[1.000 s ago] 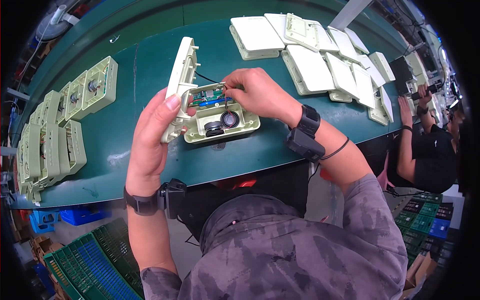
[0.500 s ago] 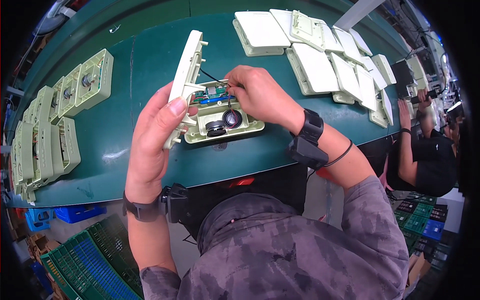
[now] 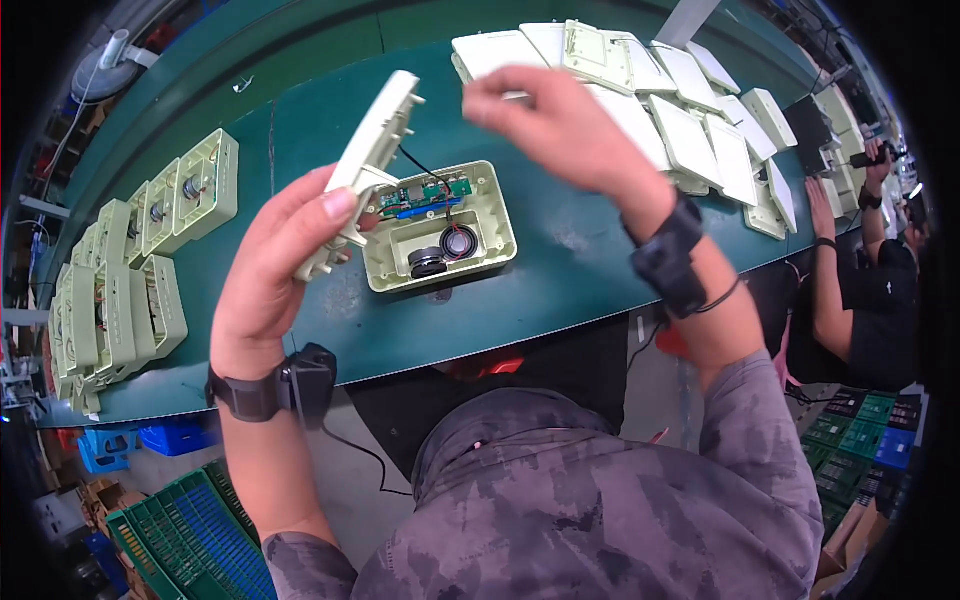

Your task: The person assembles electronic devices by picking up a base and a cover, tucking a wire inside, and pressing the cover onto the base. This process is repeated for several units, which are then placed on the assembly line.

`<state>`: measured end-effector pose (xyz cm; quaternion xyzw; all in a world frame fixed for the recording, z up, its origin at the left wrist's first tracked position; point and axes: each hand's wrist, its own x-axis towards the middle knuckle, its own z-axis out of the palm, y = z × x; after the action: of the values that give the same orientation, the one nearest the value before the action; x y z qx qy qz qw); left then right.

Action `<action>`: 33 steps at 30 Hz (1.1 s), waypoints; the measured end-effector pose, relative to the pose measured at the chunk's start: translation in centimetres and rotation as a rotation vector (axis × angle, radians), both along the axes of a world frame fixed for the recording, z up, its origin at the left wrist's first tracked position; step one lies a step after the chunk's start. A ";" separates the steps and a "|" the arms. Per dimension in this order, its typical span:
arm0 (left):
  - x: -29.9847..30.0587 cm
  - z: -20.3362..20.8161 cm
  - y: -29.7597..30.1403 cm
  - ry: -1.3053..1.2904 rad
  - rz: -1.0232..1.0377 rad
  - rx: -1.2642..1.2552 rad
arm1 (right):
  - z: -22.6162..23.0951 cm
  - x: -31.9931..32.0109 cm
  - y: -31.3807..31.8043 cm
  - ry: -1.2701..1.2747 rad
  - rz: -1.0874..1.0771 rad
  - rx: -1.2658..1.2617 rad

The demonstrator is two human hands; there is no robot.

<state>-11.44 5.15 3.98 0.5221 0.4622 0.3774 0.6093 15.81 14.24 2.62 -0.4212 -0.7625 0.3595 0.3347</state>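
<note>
In the middle of the table lies a pale green housing (image 3: 497, 235), its open side up. Inside it are a green circuit board (image 3: 400, 198), a blue cylinder (image 3: 425, 211) and two round black speakers (image 3: 458, 242). My left hand (image 3: 285, 228) grips a matching pale cover (image 3: 370, 135), tilted upright over the housing's left side, its pegs facing right. A black wire (image 3: 425, 167) runs between cover and board. Raised beyond the housing, my right hand (image 3: 560, 125) has its fingers curled together beside the stacked covers (image 3: 690, 145); whatever is between them is hidden.
Several open housings with parts inside (image 3: 205, 190) stand along the table's left. Pale covers pile up at the far right. A co-worker's arm (image 3: 825, 270) reaches onto the table at right. Green crates (image 3: 190, 530) sit on the floor at lower left.
My right hand has left the wires inside the housing and moved up and right toward the stacked covers. My left hand, still holding the cover, has shifted slightly left.
</note>
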 end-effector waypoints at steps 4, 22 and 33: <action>2.7 2.9 0.9 0.359 -0.051 0.182 | 6.6 0.7 0.1 0.011 0.191 0.070; 1.0 -0.8 4.2 0.176 0.225 0.334 | 2.2 2.4 1.4 -0.301 0.475 -0.192; 1.2 -7.2 2.9 0.703 0.143 0.405 | -1.1 4.0 1.6 0.136 0.376 -0.459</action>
<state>-10.21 8.06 -3.22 0.6953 0.5937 0.3010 0.2713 19.86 15.86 1.49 -0.3120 -0.7019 0.6053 0.2088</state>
